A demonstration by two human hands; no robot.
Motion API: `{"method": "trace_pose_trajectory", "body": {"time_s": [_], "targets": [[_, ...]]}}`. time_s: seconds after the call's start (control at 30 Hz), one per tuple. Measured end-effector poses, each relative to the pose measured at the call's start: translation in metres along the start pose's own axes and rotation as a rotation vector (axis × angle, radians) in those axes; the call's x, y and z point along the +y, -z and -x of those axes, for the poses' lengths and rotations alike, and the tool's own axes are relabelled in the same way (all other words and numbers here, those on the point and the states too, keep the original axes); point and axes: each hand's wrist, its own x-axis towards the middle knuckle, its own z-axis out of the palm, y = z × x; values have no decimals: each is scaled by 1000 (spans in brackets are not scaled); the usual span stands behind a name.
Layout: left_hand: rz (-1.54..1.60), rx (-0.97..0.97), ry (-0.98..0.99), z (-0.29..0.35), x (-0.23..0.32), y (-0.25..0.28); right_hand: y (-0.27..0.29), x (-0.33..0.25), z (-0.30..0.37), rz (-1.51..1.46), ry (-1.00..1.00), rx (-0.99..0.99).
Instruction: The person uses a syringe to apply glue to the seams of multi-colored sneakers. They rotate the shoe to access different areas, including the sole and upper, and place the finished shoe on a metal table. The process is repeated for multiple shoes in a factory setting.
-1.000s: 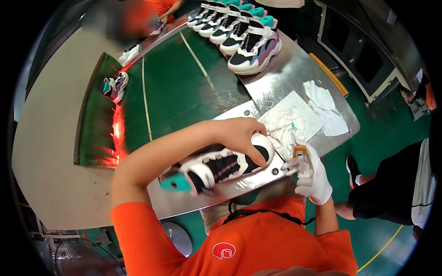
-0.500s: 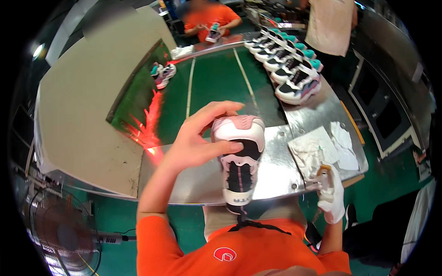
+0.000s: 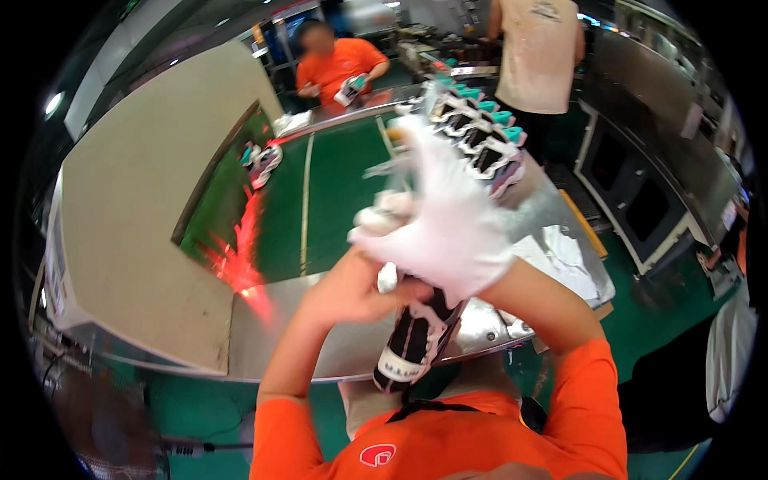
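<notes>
My bare left hand (image 3: 356, 292) grips a sneaker (image 3: 412, 340) near its toe end, thumb across the upper. The shoe is black, white and pale pink, with its heel end toward my body. My right hand (image 3: 452, 220), in a white glove, is over the toe end and hides most of it. Motion blurs this hand; its lower fingers are curled. A pale, thin shape with a tan bit shows by its fingers, too smeared to name.
Several matching sneakers (image 3: 488, 148) line the table's right side. Another sneaker pair (image 3: 261, 162) sits on the green belt (image 3: 332, 200), beside a beige hood (image 3: 144, 216). White cloths (image 3: 564, 260) lie at right. A person (image 3: 340, 68) in orange holds a shoe across the table; another person (image 3: 540, 56) stands beyond.
My gloved right hand has come from the cloths at the right up over the shoe's toe. The shoe has tilted, its heel end swinging slightly left. The view has shifted.
</notes>
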Motion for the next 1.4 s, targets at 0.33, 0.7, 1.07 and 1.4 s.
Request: {"method": "trace_pose_trajectory", "body": {"time_s": [0.33, 0.7, 1.07, 1.4], "targets": [[16, 193, -139, 0, -7, -10, 27, 33, 15, -152, -273, 94], [175, 244, 19, 12, -42, -2, 56, 80, 196, -414, -1106, -144], [219, 208, 125, -5, -40, -2, 63, 60, 131, -810, -683, -40], [240, 225, 120, -3, -44, 0, 41, 54, 98, -1254, -394, -182]]}}
